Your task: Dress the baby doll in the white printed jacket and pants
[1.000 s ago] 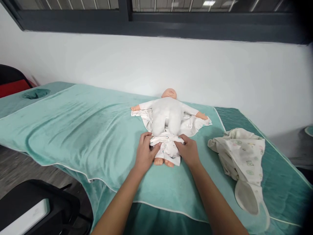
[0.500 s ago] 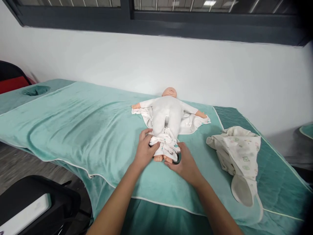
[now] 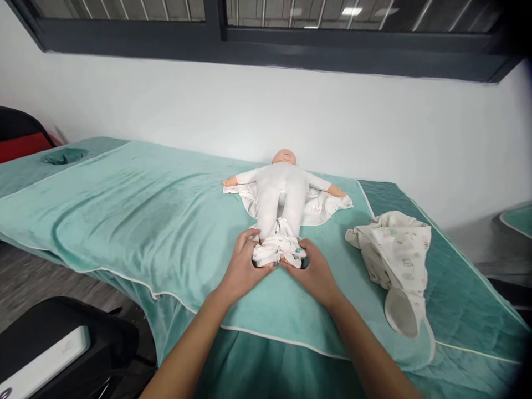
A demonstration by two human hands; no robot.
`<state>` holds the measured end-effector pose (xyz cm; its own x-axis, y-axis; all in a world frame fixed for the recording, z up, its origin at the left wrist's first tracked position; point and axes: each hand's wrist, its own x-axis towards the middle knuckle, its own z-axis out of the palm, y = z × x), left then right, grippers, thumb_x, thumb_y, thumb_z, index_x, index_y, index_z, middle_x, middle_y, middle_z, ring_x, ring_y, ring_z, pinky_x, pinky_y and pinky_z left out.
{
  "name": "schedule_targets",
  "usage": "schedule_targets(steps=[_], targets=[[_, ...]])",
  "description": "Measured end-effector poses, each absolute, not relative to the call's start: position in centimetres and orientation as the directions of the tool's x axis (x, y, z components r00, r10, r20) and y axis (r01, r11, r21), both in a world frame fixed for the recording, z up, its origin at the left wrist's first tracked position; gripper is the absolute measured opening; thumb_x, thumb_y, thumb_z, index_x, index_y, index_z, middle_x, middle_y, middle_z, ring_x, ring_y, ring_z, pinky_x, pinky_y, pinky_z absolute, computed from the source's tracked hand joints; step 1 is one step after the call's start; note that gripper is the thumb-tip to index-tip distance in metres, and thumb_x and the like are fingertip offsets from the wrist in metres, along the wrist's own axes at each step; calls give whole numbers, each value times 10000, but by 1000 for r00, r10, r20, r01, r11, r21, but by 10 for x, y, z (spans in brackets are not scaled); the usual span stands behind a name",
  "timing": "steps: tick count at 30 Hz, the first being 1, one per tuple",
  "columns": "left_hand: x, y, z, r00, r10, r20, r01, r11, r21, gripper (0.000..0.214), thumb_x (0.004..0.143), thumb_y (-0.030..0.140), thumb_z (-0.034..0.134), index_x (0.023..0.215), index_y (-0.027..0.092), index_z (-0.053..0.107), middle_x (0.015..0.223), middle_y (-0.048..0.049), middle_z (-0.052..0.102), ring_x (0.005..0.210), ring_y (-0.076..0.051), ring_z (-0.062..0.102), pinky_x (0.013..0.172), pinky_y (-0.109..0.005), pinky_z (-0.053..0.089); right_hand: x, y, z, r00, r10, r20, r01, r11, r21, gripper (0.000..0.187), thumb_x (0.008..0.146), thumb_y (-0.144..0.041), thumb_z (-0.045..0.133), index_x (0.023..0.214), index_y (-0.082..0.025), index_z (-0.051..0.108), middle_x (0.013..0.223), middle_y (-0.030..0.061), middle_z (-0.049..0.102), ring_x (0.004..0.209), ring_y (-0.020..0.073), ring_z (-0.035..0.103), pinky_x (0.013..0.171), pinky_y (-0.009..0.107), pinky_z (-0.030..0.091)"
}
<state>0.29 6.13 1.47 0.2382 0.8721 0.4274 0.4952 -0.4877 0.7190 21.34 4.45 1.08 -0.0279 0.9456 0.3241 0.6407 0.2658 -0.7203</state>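
A baby doll (image 3: 279, 188) in a white body lies on its back on a teal towel (image 3: 145, 210), arms spread, head toward the wall. A white printed garment (image 3: 277, 249) is bunched round its lower legs, and more of it lies spread under the torso. My left hand (image 3: 242, 269) grips the bunched cloth at the doll's left foot, fingers curled. My right hand (image 3: 312, 270) grips the cloth at the other foot. The doll's feet are hidden by my fingers and the cloth.
A second crumpled cream garment (image 3: 397, 255) with small prints lies on the towel to the right. The white wall (image 3: 291, 111) runs just behind the doll. A black and white device (image 3: 50, 349) stands on the floor at lower left. A red and black chair (image 3: 20, 138) is at far left.
Both hands slid down from the doll's shins to its feet, gathering the garment there. The bare feet seen earlier are now covered.
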Motion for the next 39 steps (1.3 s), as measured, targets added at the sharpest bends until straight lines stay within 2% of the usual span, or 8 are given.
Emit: schedule_targets(steps=[3, 8, 12, 21, 26, 31, 35, 39], targets=[[4, 64, 21, 209, 849, 485, 574, -508, 642, 124, 824, 216, 639, 818, 207, 515, 1017, -57, 561, 1002, -204, 555, 884, -353, 475, 215, 44, 15, -22, 963, 270, 639, 221, -737, 236, 798, -364, 671, 947, -226, 551, 942, 37, 656, 917, 240, 596, 784, 345, 455], [-5, 60, 45, 323, 880, 348, 641, -474, 604, 176, 838, 207, 555, 694, 205, 454, 758, -6, 557, 757, -177, 514, 705, -308, 403, 215, 36, 36, -41, 981, 189, 685, 166, -709, 185, 746, -314, 670, 876, -222, 576, 855, 15, 665, 829, 215, 590, 730, 307, 412], [-18, 52, 76, 435, 891, 131, 652, -412, 637, 197, 840, 286, 556, 685, 202, 468, 725, 19, 566, 727, -167, 534, 665, -284, 377, 221, 30, 67, -157, 985, 76, 665, 162, -729, 171, 759, -349, 662, 862, -230, 596, 789, -24, 652, 714, 170, 558, 646, 270, 370], [-34, 27, 141, 691, 714, -110, 657, -557, 508, 133, 864, 241, 475, 770, 215, 565, 791, -2, 632, 768, -184, 582, 678, -264, 401, 246, 17, 132, -514, 849, -125, 579, 235, -781, 136, 732, -332, 691, 823, -242, 645, 745, -42, 616, 664, 146, 520, 560, 244, 357], [-41, 27, 188, 743, 635, -211, 663, -656, 361, 122, 748, 178, 531, 812, 236, 617, 782, -15, 629, 668, -184, 570, 600, -264, 388, 256, 22, 181, -622, 743, -247, 642, 304, -704, 163, 720, -377, 709, 809, -247, 664, 762, -30, 633, 682, 162, 557, 547, 245, 383], [-32, 41, 249, 738, 558, -378, 673, -643, 365, 312, 607, 204, 666, 917, 239, 649, 866, -14, 673, 730, -199, 620, 583, -239, 415, 256, 41, 228, -676, 705, -215, 692, 506, -516, 291, 740, -529, 705, 735, -242, 656, 720, -6, 639, 641, 174, 559, 535, 273, 364], [-17, 56, 291, 712, 609, -351, 700, -577, 420, 372, 554, 281, 776, 913, 224, 697, 863, -13, 709, 806, -213, 636, 685, -245, 457, 253, 59, 252, -612, 762, -210, 784, 551, -286, 326, 492, -392, 891, 629, -232, 643, 602, -18, 600, 588, 181, 538, 563, 300, 367], [1, 67, 311, 662, 744, -95, 730, -610, 308, 225, 660, 366, 724, 820, 210, 698, 735, -11, 655, 717, -194, 591, 675, -254, 405, 251, 69, 285, -616, 778, -129, 782, 582, -223, 345, 392, -273, 925, 591, -220, 648, 559, -32, 577, 677, 211, 592, 681, 347, 419]])
